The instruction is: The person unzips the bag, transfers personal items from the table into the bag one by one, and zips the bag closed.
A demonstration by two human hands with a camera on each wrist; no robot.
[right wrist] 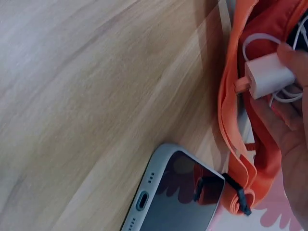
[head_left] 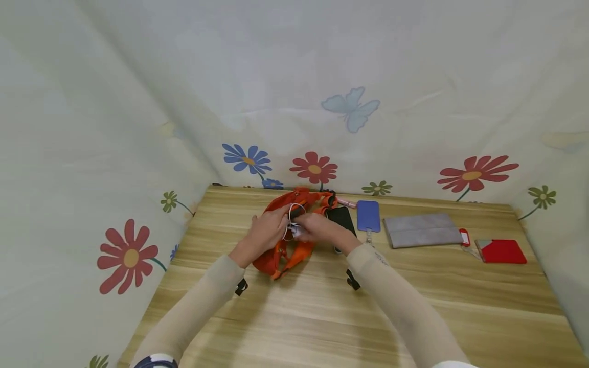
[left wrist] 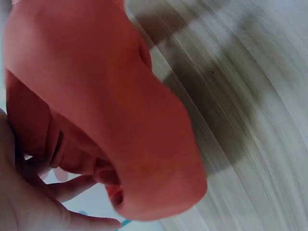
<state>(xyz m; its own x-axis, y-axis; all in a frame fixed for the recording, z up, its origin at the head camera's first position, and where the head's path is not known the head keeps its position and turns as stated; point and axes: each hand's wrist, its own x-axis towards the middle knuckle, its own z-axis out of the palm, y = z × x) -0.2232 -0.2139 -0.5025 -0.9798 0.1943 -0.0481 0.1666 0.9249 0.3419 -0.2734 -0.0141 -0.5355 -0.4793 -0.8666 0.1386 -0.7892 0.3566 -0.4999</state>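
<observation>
An orange waist bag [head_left: 264, 263] with straps sits at the back of the table, its opening turned up between both hands. My left hand [head_left: 267, 232] grips the bag's side; in the left wrist view the fingers [left wrist: 77, 187] lie along the orange fabric [left wrist: 106, 96]. Between the thumb and fingers of my right hand [right wrist: 293, 130] is a white charger plug [right wrist: 269, 74] with a white cable [right wrist: 255, 38] looped around it. The plug is at the bag's opening. Part of the cable rises beside my left hand in the head view. The bag's inside is mostly hidden.
A phone [right wrist: 187, 192] lies right of the bag. Further right are a blue card holder [head_left: 368, 215], a grey pouch [head_left: 421, 231] and a red card holder [head_left: 503, 251]. Black buckles [head_left: 353, 280] lie near both forearms. Flowered cloth walls surround the table.
</observation>
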